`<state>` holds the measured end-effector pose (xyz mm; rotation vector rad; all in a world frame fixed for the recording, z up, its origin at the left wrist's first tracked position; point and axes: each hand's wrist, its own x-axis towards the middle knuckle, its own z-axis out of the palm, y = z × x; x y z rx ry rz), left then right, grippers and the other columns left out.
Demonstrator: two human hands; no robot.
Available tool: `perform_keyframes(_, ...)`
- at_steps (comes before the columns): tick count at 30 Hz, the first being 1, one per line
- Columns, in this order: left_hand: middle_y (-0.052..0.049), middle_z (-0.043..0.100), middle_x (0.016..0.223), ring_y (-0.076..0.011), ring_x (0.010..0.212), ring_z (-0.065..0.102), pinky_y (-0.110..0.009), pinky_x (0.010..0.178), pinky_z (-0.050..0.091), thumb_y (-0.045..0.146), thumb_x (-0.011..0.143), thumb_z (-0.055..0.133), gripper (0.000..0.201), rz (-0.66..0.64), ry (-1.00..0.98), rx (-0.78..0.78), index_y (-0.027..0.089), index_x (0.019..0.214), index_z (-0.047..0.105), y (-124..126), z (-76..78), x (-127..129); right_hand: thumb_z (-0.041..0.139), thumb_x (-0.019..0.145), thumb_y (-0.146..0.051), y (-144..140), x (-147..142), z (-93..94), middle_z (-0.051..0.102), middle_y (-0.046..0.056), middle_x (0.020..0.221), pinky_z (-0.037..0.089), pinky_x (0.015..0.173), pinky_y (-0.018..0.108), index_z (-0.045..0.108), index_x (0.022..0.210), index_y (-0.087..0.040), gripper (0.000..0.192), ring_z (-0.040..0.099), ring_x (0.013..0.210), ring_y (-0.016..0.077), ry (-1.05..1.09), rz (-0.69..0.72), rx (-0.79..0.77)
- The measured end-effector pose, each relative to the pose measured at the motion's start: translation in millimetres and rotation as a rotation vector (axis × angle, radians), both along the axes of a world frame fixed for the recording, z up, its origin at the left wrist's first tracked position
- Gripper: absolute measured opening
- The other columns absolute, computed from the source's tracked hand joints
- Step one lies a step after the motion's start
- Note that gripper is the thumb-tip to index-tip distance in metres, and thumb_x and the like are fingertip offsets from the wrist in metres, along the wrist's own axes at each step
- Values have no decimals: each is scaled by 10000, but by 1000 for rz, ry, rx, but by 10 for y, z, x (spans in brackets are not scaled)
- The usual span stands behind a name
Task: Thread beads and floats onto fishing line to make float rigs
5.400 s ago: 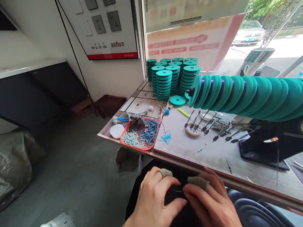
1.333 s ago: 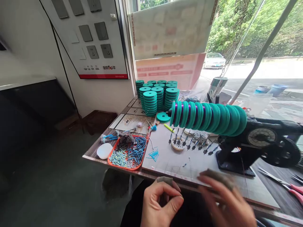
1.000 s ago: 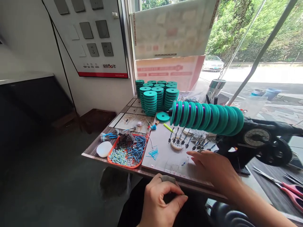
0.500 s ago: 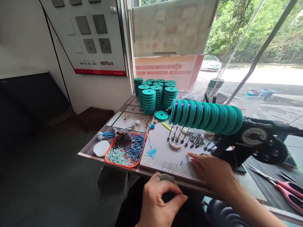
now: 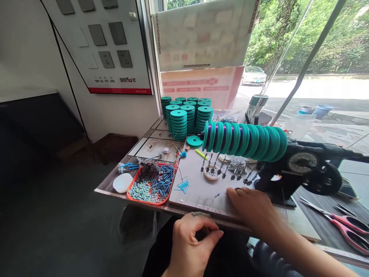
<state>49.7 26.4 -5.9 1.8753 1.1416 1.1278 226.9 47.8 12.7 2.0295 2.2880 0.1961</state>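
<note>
Pinched thumb-to-forefinger, left hand (image 5: 191,246) sits low over the lap, below the table (image 5: 201,190) edge; whatever it grips is too thin to make out, maybe line, can't tell. Grey wrap on one fingertip.

Right hand (image 5: 253,209) lies palm-down on the table's grey mat, fingers loosely spread and pointing left, holding nothing visible. Just off its fingertips, to the left: small blue-tipped piece (image 5: 216,195) with fine line trailing. Piece lies left of the right hand, up and forward from the left. Right hand clearly nearer. Long axis of the piece too small to read.

Beyond the right hand: small dish (image 5: 211,174) ringed by dark weighted rigs. Winder (image 5: 305,171) to the right carries a row of teal spools (image 5: 243,136) on its shaft, axis running left-right. Orange tray (image 5: 151,184) of blue parts is well left, scissors (image 5: 343,225) far right.
</note>
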Motion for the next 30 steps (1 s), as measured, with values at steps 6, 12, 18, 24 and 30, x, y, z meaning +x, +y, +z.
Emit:
perform_keyframes(6,18,704,576,-149,536,650,-202,516,498,-21,576,732,206,43,41,120,176,627,701,37,54,43,486,832,-100,-143,87,-54,696,27,637,401,479,213,615,752,-193,178,683,604,181,119,42,86)
perform_keyframes(12,4,734,677,-171,627,675,-233,583,537,24,649,704,194,-20,14,149,204,719,722,25,40,64,395,833,-138,-487,-43,-53,674,-2,603,406,477,206,578,748,-212,215,628,500,136,613,230,84)
perform_keyframes(18,-2,726,678,-178,638,662,-248,581,522,63,702,664,150,-82,59,175,208,720,695,-7,15,34,404,797,-155,-521,-148,13,638,-4,567,412,474,199,576,728,-201,191,584,478,127,805,176,49)
perform_keyframes(24,1,688,653,-153,614,640,-216,574,486,82,718,650,110,-107,6,43,189,701,674,-41,-50,-18,486,825,-256,-588,-214,-73,636,-17,626,449,535,179,601,738,-198,156,580,558,122,1150,120,28)
perform_keyframes(30,-1,689,621,-153,578,630,-221,560,470,127,700,677,84,-48,-113,-47,199,662,696,-117,-95,-45,578,805,-367,-688,-300,-204,654,-6,658,476,582,186,657,734,-208,190,606,607,140,1432,-19,106)
